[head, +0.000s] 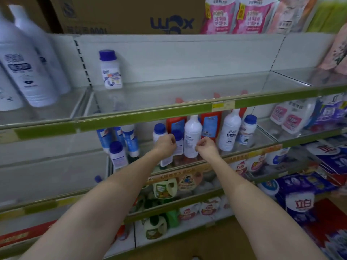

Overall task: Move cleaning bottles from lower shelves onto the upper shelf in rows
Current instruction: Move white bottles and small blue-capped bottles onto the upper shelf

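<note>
White blue-capped bottle (110, 69) stands alone on upper shelf (131, 117); both hands (166, 145) (205, 147) curl around lower bottles (192, 136).

Both arms reach into the lower shelf (206, 162). The left hand (166, 145) curls its fingers round a small blue-capped bottle (177, 145), and the right hand (205, 147) pinches at the side of a tall white bottle (192, 136) just beside it. More white bottles and two red ones stand behind and to the right. On the upper shelf (150, 114) a single blue-capped bottle (110, 70) stands upright near the back left corner. Large white bottles (24, 68) crowd the section to the left, and a cardboard box (131, 14) sits on top.
</note>
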The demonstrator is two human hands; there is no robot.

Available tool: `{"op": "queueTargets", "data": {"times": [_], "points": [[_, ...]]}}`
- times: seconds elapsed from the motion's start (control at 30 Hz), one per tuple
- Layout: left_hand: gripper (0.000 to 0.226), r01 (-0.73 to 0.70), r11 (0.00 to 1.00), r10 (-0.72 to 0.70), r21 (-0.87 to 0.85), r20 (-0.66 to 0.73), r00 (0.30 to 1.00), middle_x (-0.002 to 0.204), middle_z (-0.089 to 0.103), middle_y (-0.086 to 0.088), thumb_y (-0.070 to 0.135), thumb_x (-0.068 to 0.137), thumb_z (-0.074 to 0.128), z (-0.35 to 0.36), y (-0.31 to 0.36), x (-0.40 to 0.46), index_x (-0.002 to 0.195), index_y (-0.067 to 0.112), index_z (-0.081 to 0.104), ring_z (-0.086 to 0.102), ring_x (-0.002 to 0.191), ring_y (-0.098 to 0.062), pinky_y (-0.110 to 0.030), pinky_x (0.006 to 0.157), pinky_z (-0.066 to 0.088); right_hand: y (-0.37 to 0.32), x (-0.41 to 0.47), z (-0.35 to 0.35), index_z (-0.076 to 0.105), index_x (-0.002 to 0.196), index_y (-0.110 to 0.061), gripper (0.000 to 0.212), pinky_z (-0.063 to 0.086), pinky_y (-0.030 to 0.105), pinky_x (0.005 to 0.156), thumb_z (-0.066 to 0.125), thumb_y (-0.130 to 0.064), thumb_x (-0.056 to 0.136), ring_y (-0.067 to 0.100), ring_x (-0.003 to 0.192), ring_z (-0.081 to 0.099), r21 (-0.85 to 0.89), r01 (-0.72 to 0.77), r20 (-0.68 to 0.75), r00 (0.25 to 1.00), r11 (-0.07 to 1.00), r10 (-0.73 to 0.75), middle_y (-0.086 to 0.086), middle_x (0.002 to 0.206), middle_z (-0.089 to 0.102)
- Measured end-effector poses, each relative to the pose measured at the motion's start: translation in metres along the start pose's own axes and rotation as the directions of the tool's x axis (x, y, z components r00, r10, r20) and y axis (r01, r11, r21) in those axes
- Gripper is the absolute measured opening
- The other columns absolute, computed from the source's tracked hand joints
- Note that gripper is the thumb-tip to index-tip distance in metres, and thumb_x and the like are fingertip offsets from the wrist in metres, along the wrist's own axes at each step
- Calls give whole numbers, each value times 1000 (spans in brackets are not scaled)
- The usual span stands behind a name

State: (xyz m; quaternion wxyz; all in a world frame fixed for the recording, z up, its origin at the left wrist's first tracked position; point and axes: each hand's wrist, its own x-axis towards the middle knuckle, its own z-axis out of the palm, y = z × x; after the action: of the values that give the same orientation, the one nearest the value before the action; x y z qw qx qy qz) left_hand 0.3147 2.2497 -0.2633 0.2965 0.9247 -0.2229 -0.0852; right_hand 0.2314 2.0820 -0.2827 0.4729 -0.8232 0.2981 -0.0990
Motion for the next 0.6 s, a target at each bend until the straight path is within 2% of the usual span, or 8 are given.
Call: {"op": "queueTargets", "data": {"times": [0.07,0.17,0.27,0.33,0.43,0.5,0.6], "points": [[7,-33,999,33,22,2,999,92,64,-11,13,93,56,19,13,18,92,7,60,60,88,-29,-38,75,50,14,23,-12,52,79,-23,23,51,38,86,71,-12,84,27,95,62,13,-19,-10,1000,1000,19,-1,88,61],[14,-45,999,46,24,-35,998,82,56,-6,15,93,56,43,23,42,82,12,47,54,77,-27,-35,64,38,37,56,-23,54,81,-24,23,53,40,87,75,-15,82,26,94,64,9,17,20,1000,1000,-17,-3,87,61],[12,2,996,-10,-88,-93,996,88,57,-7,14,91,59,61,31,56,92,12,47,57,79,-28,-38,63,42,53,80,-26,58,92,-21,22,54,41,89,77,-15,81,23,94,64,7,51,132,990,999,-52,-5,90,64],[28,67,983,-85,-171,-97,992,96,58,-9,14,87,66,67,35,62,103,11,44,59,86,-28,-37,62,44,56,91,-25,57,94,-19,23,52,38,88,75,-10,82,23,96,63,-6,67,199,978,998,-65,-1,92,64],[52,150,959,-176,-239,-91,980,109,58,-8,21,76,79,72,38,71,113,13,44,59,98,-27,-36,70,48,60,103,-18,58,98,-14,23,49,35,83,72,-7,82,24,96,62,-12,130,260,958,991,-123,4,96,63],[72,187,943,-220,-276,-92,971,121,57,-6,37,70,85,73,43,73,125,14,44,58,108,-25,-43,83,53,57,107,-15,57,107,-10,27,44,28,71,70,-7,83,15,87,57,-40,183,315,935,982,-161,0,94,60],[100,230,916,-269,-328,-80,960,131,55,-2,66,61,82,72,52,73,137,19,38,57,115,-23,-48,93,53,60,115,-6,55,102,-13,31,37,20,58,72,-5,77,13,81,58,-71,232,354,915,970,-193,-6,84,57]]}}
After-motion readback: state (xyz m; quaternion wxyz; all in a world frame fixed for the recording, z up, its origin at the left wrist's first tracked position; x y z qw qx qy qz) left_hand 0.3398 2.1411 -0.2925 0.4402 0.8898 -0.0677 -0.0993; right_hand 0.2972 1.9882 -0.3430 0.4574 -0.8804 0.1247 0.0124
